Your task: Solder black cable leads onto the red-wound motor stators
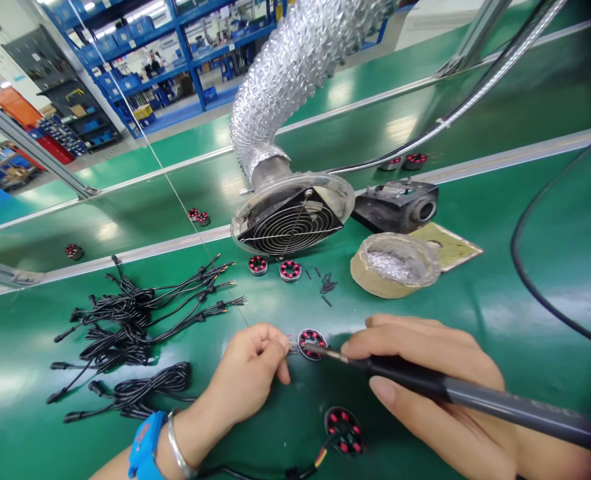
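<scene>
Apparently, left fingers (274,353) pinch wires (293,346) (tips hidden); right grips soldering iron (405,377).

Between the hands and the fan (295,227), loose rotors (290,270) and small tubes (328,283) dot the way. Cables (125,327) block the left hand's outer side; beyond the right hand, bare tabletop (495,293) lies open up to a black cord (535,287).

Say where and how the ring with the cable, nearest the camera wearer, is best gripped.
I would pinch the ring by opposite edges of its outer rim, coming from above and the right. It is round and appears to lie flat, red coils upward, giving fingers a firm edge. The cable and its coloured wires leave toward the lower left, so that side is best avoided.
</scene>
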`<action>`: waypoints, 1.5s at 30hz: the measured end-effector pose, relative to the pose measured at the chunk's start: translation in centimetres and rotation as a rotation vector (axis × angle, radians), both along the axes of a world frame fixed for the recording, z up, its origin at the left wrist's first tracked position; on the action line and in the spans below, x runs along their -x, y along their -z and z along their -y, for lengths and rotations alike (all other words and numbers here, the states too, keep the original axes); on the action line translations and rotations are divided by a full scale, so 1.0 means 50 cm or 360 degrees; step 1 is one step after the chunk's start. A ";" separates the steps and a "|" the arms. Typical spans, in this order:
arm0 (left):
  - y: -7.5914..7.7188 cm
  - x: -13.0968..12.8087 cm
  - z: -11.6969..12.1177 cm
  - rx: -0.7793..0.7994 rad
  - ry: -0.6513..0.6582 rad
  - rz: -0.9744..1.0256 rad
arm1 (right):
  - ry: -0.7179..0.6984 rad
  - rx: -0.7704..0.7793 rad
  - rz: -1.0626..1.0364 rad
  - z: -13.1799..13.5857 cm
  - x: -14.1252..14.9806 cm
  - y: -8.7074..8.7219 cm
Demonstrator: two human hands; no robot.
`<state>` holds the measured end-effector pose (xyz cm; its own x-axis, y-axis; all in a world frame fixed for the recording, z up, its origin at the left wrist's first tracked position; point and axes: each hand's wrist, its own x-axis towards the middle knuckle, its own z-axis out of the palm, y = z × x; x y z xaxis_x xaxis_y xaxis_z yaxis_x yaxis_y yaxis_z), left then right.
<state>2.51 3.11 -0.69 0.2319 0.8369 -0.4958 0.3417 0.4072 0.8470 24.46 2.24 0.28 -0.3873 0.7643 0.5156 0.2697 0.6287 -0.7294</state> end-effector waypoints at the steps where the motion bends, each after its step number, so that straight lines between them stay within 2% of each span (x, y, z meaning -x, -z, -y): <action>1: 0.000 0.000 0.000 -0.0007 0.0007 -0.0006 | -0.0001 0.0012 -0.0005 0.000 0.001 0.001; 8: 0.002 0.003 0.000 -0.0031 0.0036 -0.0034 | -0.0011 -0.0023 -0.0033 -0.001 0.006 0.008; 19: 0.003 0.003 0.001 -0.0051 0.0058 -0.0042 | -0.0044 -0.0081 -0.0010 0.001 0.006 -0.002; 26: 0.001 0.001 0.001 -0.0029 0.0042 -0.0035 | 0.0147 -0.0054 0.0033 0.011 -0.001 -0.002; 33: 0.000 0.002 0.002 -0.0064 0.0088 -0.0049 | 0.0241 -0.0239 -0.0067 -0.009 0.029 0.024; 40: 0.002 0.018 0.002 -0.0139 0.0273 -0.0045 | 0.0086 -0.0295 0.0021 -0.024 0.066 0.060; 45: -0.020 0.018 0.005 -0.0269 0.0464 -0.0187 | 0.0017 -0.0417 0.0057 -0.031 0.076 0.061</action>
